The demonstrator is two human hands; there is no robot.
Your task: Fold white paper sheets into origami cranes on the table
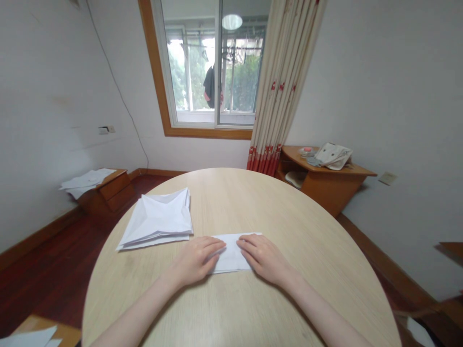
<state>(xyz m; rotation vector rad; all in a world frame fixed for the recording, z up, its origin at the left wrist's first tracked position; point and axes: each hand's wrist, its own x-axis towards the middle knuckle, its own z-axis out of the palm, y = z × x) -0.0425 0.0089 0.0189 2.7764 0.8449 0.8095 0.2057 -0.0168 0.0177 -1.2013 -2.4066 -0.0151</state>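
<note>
A folded sheet of white paper [231, 255] lies flat on the round wooden table in front of me. My left hand [197, 258] rests on its left end, fingers stretched out and thumb a little apart. On the right end lies my right hand [265, 255], fingers also extended and pressing down on the paper. Both hands are open, and they cover the paper's ends. Beyond my left hand sits a stack of folded white papers [162, 217], its layers slightly uneven and the top sheet creased.
The round table [246, 202] has a pale wood top. A low wooden cabinet [114, 190] bearing papers stands at the left wall. At the right, a corner desk [325, 185] holds a white bag [333, 155]. A curtain [282, 86] hangs beside the window [217, 72].
</note>
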